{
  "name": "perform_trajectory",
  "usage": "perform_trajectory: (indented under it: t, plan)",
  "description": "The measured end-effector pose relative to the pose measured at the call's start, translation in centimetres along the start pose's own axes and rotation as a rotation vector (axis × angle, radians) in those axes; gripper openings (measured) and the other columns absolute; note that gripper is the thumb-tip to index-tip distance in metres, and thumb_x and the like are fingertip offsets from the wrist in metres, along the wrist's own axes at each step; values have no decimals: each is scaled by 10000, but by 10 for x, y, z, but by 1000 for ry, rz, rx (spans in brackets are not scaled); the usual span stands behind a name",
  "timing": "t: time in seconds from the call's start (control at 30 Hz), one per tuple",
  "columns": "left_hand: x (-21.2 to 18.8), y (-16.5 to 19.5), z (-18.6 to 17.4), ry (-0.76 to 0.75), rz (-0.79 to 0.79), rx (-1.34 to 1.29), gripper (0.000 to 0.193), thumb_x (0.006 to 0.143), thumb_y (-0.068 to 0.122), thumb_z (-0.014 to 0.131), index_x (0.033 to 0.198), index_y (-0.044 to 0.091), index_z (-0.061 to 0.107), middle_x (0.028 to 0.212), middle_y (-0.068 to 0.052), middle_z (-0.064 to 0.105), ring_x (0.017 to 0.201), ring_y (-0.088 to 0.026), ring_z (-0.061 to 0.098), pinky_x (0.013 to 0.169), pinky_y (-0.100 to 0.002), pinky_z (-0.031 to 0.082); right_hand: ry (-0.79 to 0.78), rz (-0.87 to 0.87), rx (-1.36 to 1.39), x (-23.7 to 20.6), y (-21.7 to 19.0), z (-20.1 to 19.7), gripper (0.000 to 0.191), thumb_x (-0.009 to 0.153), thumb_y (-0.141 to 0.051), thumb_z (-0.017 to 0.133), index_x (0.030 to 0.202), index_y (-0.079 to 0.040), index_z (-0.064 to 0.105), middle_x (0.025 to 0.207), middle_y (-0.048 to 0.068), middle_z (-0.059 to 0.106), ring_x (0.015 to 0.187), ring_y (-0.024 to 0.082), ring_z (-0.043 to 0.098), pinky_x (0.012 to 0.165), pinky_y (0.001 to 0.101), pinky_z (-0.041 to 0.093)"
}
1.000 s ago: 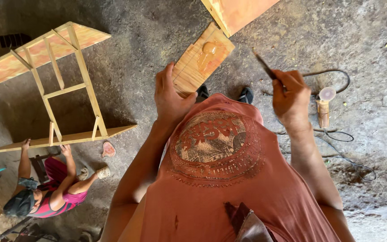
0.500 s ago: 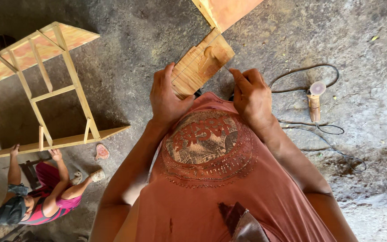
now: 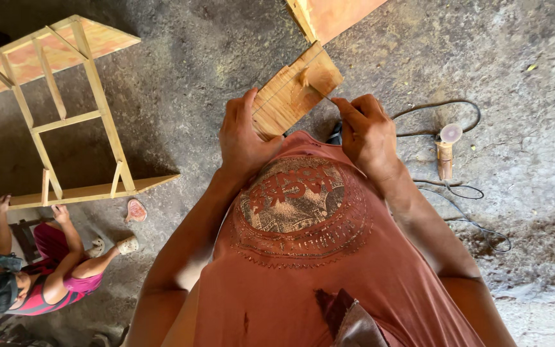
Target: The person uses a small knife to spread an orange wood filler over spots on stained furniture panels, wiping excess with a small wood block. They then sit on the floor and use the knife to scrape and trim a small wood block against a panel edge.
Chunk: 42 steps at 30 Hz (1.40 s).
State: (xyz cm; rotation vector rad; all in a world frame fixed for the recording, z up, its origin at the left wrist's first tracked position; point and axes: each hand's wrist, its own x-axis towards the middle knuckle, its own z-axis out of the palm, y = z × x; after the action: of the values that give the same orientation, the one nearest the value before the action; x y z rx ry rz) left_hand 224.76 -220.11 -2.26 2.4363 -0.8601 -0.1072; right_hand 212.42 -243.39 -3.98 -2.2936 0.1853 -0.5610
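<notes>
My left hand (image 3: 242,138) grips the lower end of a small wooden board (image 3: 287,96), held tilted in front of my chest above the concrete floor. A rounded chip or knot shows near the board's upper right corner. My right hand (image 3: 367,132) is beside the board's right edge, fingers curled and pinched together at the edge. Whether anything is inside those fingers is hidden. My rust-coloured printed shirt fills the lower middle of the view.
A large open wooden frame (image 3: 65,119) lies on the floor at the left, and another person (image 3: 40,270) sits by it with hands on its lower rail. A corded power tool (image 3: 446,151) lies at the right, and another board (image 3: 335,13) at the top edge.
My right hand, which was raised at the right holding a thin dark tool, has come left to the board's edge. The tool no longer shows. My left hand keeps its hold.
</notes>
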Motion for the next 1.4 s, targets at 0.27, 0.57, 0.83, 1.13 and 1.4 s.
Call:
perform_trajectory:
  t: [0.27,0.57,0.83,1.13,1.4]
  plan:
    - [-11,8,-1,-30,-26,22,935,719,404,940,1445,44,476,1227,-172,571,1123,-368,623,920,-475,540,-34,19,-24,4,21,-11,290,944,62,705,1183,-80,786,914,106,652,752,270,660,634,388,534]
    - [-15,0,2,-61,-82,3,916,687,312,908,1444,49,467,1239,-179,565,1139,-374,618,934,-469,541,-123,17,69,-2,7,-2,304,917,60,696,1178,-77,770,904,118,642,777,297,662,658,403,538]
    - [-7,3,-4,-94,-135,-30,932,679,303,917,1438,36,447,1218,-180,558,1115,-358,620,919,-476,526,-35,-32,-51,0,5,-2,336,918,30,752,1213,-127,785,955,98,603,858,273,620,692,376,544]
    - [12,12,14,-81,16,-42,917,649,262,899,1433,35,480,1241,-203,580,1145,-407,597,932,-482,532,33,25,-163,-17,13,-46,388,892,78,714,1219,-122,776,1004,94,617,936,293,623,759,415,544]
    - [76,63,48,-144,154,-195,888,628,290,923,1374,54,505,1194,-200,609,1086,-394,636,890,-486,541,216,116,-322,-17,44,-98,372,837,51,703,1154,-125,786,986,109,611,916,305,604,738,410,538]
